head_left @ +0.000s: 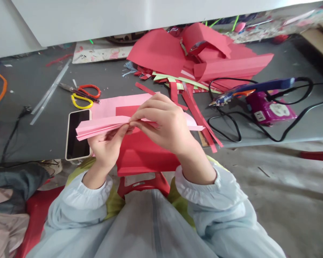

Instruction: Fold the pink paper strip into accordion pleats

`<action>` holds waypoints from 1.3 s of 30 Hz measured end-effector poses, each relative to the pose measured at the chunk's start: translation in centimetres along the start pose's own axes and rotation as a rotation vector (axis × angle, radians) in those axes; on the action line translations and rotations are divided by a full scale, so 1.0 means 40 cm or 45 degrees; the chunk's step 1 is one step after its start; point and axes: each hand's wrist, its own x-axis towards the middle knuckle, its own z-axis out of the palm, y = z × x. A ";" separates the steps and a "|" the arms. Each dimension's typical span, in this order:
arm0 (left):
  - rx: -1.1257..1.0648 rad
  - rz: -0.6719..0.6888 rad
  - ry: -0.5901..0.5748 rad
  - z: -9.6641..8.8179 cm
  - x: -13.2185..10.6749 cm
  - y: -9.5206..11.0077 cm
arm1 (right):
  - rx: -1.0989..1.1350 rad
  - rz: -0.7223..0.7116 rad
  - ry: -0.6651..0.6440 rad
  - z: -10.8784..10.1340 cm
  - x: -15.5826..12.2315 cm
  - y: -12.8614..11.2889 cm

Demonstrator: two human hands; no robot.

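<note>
A strip of folded pink paper (102, 126), pleated in several layers, is held above the table's front edge. My left hand (107, 145) pinches its middle from below. From above, my right hand (164, 123) pinches it at the same spot, fingertips touching the left thumb. The strip's right end shows past my right hand. Beneath both hands lie a red paper sheet (148, 157), which hangs over the table edge, and a flat pink sheet (104, 105). A phone (79, 134) rests beside my left hand.
Scissors (83, 95) with red and yellow handles lie at the left. Red paper scraps (161, 50) pile up at the back. To the right are a blue glue gun (258, 87), a purple power socket (270, 107) and looping black cable. A person's leg (21, 179) shows at the left.
</note>
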 end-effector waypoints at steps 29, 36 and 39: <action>-0.011 -0.053 0.010 -0.009 0.007 0.001 | -0.011 0.053 0.119 0.018 -0.005 0.009; 0.050 -0.073 0.013 -0.013 0.009 0.005 | 0.042 0.031 0.066 0.014 -0.001 0.003; 0.049 -0.067 0.069 -0.017 0.016 0.014 | 0.012 0.040 0.073 0.008 0.000 0.004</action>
